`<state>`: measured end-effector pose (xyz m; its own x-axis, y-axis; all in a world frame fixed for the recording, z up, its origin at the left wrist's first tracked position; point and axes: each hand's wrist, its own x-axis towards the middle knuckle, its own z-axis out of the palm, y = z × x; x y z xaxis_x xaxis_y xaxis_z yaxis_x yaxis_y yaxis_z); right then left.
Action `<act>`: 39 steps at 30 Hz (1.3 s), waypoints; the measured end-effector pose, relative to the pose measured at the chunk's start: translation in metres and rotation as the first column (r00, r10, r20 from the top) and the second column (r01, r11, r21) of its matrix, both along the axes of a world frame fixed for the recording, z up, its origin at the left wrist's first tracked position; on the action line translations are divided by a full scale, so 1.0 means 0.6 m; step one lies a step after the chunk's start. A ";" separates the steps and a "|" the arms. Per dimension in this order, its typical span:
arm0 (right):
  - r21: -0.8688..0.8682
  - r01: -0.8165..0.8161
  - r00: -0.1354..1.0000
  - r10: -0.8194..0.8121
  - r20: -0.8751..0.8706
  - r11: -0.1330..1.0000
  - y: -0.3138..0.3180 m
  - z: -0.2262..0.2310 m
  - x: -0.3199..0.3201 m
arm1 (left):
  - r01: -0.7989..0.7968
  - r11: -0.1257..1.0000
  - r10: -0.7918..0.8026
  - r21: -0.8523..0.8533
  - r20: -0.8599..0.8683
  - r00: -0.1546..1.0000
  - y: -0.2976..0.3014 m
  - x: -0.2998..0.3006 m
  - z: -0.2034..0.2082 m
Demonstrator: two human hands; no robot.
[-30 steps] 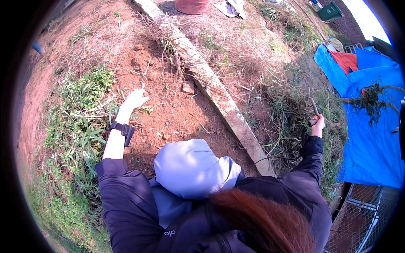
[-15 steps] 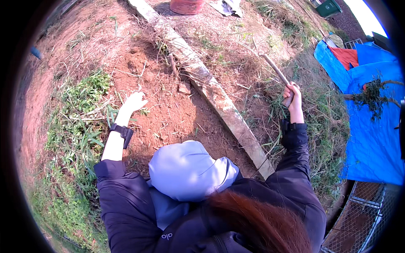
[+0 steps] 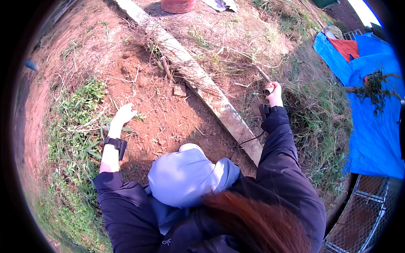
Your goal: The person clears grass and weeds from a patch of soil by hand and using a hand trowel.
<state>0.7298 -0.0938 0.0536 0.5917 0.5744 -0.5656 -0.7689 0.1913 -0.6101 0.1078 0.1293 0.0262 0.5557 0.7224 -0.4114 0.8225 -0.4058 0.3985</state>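
Since the earlier frame the right hand (image 3: 275, 93) has swung leftward and forward, carrying its tool from the grass toward the concrete curb (image 3: 202, 86). It is closed around the dark grip of a thin stick-like tool (image 3: 262, 76), whose shaft points up and left over dry straw. The left hand (image 3: 123, 114) rests open, fingers spread, on bare red soil (image 3: 164, 114) beside a green weed patch (image 3: 78, 122); a dark wrist strap (image 3: 116, 144) sits behind it.

The curb runs diagonally between the hands, its near end by the right sleeve. No labels are legible. A blue tarp (image 3: 371, 135) lies far right with an orange cloth (image 3: 346, 47) and an uprooted plant clump (image 3: 373, 86) on it. Wire mesh (image 3: 367, 215) bounds the lower right. A reddish tub (image 3: 177, 5) stands at the top edge.
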 end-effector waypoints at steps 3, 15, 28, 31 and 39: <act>-0.074 0.165 0.986 -0.162 0.050 0.983 -0.162 0.031 0.115 | 0.015 1.000 -0.015 -0.025 0.023 1.000 0.014 0.016 -0.025; -0.028 0.706 0.443 -0.410 0.797 0.708 -0.435 0.257 0.268 | 0.032 0.996 -0.020 -0.080 0.147 0.989 0.005 0.070 -0.014; 0.087 0.971 -0.099 0.046 0.994 0.222 -0.449 0.476 0.272 | 0.030 0.999 -0.031 0.010 0.050 0.998 0.024 0.010 -0.036; 0.183 0.968 -0.221 0.238 0.946 0.170 -0.449 0.480 0.278 | 0.045 0.999 -0.046 0.019 0.037 0.998 0.022 0.014 -0.045; -0.399 0.766 0.333 0.220 0.917 0.504 -0.352 0.440 0.284 | 0.112 0.994 -0.110 -0.020 0.070 0.991 0.022 0.054 -0.028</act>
<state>0.9002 -0.3052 0.3177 0.9482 -0.0530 0.3133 0.2256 -0.5820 -0.7813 0.1403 0.1427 0.0095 0.6594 0.6453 -0.3859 0.7433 -0.4824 0.4635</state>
